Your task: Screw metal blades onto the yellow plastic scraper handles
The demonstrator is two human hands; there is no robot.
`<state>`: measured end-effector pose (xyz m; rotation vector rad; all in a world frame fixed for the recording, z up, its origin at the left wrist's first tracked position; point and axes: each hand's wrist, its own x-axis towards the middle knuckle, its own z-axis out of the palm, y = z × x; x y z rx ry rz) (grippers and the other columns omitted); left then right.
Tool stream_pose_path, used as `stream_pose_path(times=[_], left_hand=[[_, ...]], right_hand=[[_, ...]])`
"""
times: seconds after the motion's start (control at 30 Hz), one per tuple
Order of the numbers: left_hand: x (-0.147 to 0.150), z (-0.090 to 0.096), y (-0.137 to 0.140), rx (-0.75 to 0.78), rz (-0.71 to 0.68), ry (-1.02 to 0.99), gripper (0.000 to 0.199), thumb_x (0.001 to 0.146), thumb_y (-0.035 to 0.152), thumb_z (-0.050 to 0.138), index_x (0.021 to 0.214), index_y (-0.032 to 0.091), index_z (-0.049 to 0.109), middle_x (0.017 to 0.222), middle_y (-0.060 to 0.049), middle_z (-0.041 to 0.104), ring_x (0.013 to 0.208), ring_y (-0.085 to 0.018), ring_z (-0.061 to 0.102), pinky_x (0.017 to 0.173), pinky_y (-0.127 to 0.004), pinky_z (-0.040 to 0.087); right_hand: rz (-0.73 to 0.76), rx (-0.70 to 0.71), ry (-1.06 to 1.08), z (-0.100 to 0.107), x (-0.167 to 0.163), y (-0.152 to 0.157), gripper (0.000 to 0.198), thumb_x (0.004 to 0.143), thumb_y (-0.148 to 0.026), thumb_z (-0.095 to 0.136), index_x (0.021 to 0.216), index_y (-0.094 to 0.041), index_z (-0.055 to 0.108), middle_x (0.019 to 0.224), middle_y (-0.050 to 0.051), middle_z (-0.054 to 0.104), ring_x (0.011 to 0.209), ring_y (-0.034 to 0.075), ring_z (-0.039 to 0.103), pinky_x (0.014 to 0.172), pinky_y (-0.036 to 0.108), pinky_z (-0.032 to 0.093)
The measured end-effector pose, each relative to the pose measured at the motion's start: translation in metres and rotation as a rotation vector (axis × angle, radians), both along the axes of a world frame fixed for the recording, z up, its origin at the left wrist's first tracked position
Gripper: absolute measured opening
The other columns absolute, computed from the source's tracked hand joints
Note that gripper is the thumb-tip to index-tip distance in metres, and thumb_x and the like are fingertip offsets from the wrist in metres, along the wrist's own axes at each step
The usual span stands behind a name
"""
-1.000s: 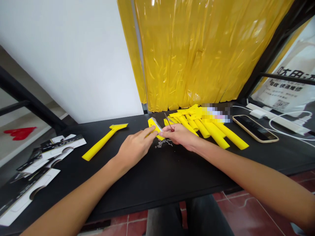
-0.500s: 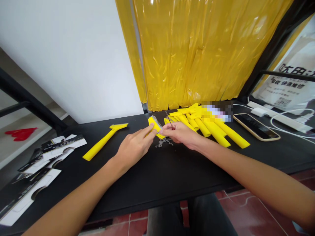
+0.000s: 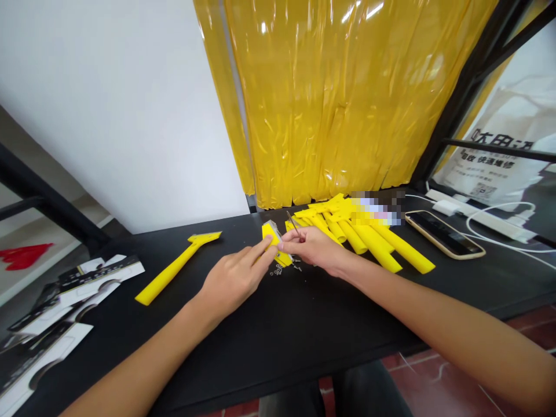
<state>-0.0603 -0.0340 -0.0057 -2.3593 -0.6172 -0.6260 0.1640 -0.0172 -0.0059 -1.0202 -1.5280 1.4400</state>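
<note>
My left hand [image 3: 241, 272] is closed around a yellow scraper [image 3: 271, 233], whose wide head with a grey metal edge shows past my fingers; its handle is hidden under the hand. Against the head press the fingertips of my right hand [image 3: 310, 246]. A thin dark rod [image 3: 296, 225], perhaps a hex key or small screwdriver, sticks up from between the right fingers. Small metal nuts and screws [image 3: 277, 270] lie scattered on the black table [image 3: 278, 341] just below both hands. Another yellow scraper [image 3: 178, 267] rests apart to the left.
Yellow scraper handles [image 3: 369, 234] are piled right of my hands, beside a phone [image 3: 445, 233]. A white power strip [image 3: 482, 215] with cables sits behind the phone. Black-and-white cardboard sleeves [image 3: 56, 350] lie at far left. A yellow plastic curtain [image 3: 330, 116] hangs behind.
The view has shifted slightly, so the table things appear lower. The scraper head in my left hand shows a little more tilted; both hands keep their hold.
</note>
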Motion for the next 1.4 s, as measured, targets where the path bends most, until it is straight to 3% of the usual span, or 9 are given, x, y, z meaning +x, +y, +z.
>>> stream_pose_path(times=[0.23, 0.37, 0.67, 0.77, 0.87, 0.93, 1.07, 1.17, 1.4], left_hand=[[0.0, 0.001, 0.0, 0.005, -0.01, 0.018, 0.026, 0.094, 0.009, 0.055, 0.117, 0.013, 0.067, 0.132, -0.016, 0.067, 0.095, -0.026, 0.074, 0.074, -0.037, 0.064], [-0.001, 0.0, 0.002, -0.008, -0.013, 0.041, 0.038, 0.093, 0.006, 0.053, 0.128, 0.016, 0.062, 0.133, -0.016, 0.066, 0.091, -0.026, 0.075, 0.068, -0.036, 0.064], [-0.004, -0.001, 0.003, -0.111, -0.012, 0.057, 0.035, 0.092, 0.008, 0.052, 0.121, 0.021, 0.067, 0.135, -0.014, 0.065, 0.091, -0.027, 0.076, 0.067, -0.035, 0.062], [-0.005, -0.001, 0.006, -0.299, -0.043, -0.146, 0.026, 0.093, 0.014, 0.057, 0.115, 0.022, 0.07, 0.133, -0.012, 0.067, 0.101, -0.028, 0.074, 0.079, -0.036, 0.062], [-0.004, 0.003, 0.012, -0.619, -0.029, -0.537, 0.018, 0.092, 0.024, 0.065, 0.109, 0.02, 0.07, 0.122, -0.012, 0.072, 0.101, -0.027, 0.074, 0.079, -0.036, 0.062], [-0.004, 0.008, 0.017, -0.888, -0.007, -0.814, 0.022, 0.087, 0.03, 0.071, 0.105, 0.018, 0.067, 0.114, -0.012, 0.074, 0.081, -0.025, 0.076, 0.06, -0.032, 0.062], [-0.005, 0.016, 0.03, -1.3, -0.035, -1.233, 0.037, 0.072, 0.028, 0.084, 0.093, 0.019, 0.056, 0.089, -0.009, 0.076, 0.062, -0.024, 0.074, 0.043, -0.028, 0.054], [-0.007, 0.011, 0.039, -1.509, -0.02, -1.31, 0.04, 0.07, 0.024, 0.085, 0.09, 0.02, 0.052, 0.073, -0.006, 0.074, 0.06, -0.024, 0.073, 0.041, -0.026, 0.052], [-0.002, -0.007, 0.042, -1.793, -0.141, -1.172, 0.039, 0.074, 0.026, 0.083, 0.094, 0.02, 0.05, 0.067, -0.004, 0.072, 0.053, -0.02, 0.069, 0.039, -0.022, 0.048]], right_hand=[[-0.038, 0.038, 0.024, -0.005, -0.003, -0.002, 0.031, 0.07, -0.041, 0.083, 0.083, -0.019, 0.064, 0.062, -0.008, 0.049, 0.049, 0.005, 0.026, 0.046, 0.025, 0.018], [-0.036, 0.0, 0.043, -0.003, -0.003, -0.002, 0.03, 0.072, -0.04, 0.082, 0.081, -0.019, 0.063, 0.058, -0.009, 0.045, 0.047, 0.005, 0.025, 0.044, 0.025, 0.017], [0.016, -0.093, 0.051, 0.002, -0.002, -0.005, 0.031, 0.076, -0.044, 0.079, 0.079, -0.021, 0.058, 0.05, -0.011, 0.034, 0.042, 0.006, 0.019, 0.041, 0.025, 0.01], [-0.045, 0.002, -0.006, 0.007, 0.007, 0.001, 0.034, 0.088, -0.053, 0.064, 0.077, -0.021, 0.058, 0.052, -0.009, 0.037, 0.043, 0.007, 0.021, 0.042, 0.026, 0.015], [-0.243, 0.35, -0.268, 0.012, 0.024, 0.011, 0.029, 0.09, -0.046, 0.063, 0.078, -0.019, 0.065, 0.063, -0.003, 0.055, 0.052, 0.009, 0.038, 0.051, 0.027, 0.029], [-0.178, 0.545, -0.545, 0.012, 0.037, 0.018, 0.019, 0.086, -0.038, 0.068, 0.08, -0.02, 0.072, 0.067, -0.001, 0.062, 0.06, 0.012, 0.048, 0.059, 0.028, 0.035], [0.096, 0.552, -0.822, 0.009, 0.047, 0.021, 0.012, 0.083, -0.032, 0.07, 0.081, -0.023, 0.078, 0.072, 0.001, 0.071, 0.063, 0.014, 0.058, 0.06, 0.028, 0.036], [0.208, 0.578, -0.906, 0.005, 0.042, 0.018, 0.011, 0.083, -0.032, 0.072, 0.08, -0.023, 0.077, 0.073, 0.0, 0.072, 0.065, 0.014, 0.06, 0.059, 0.028, 0.036], [0.203, 0.635, -0.944, 0.001, 0.032, 0.014, 0.008, 0.082, -0.022, 0.066, 0.08, -0.022, 0.074, 0.076, 0.0, 0.072, 0.069, 0.014, 0.061, 0.061, 0.027, 0.036]])
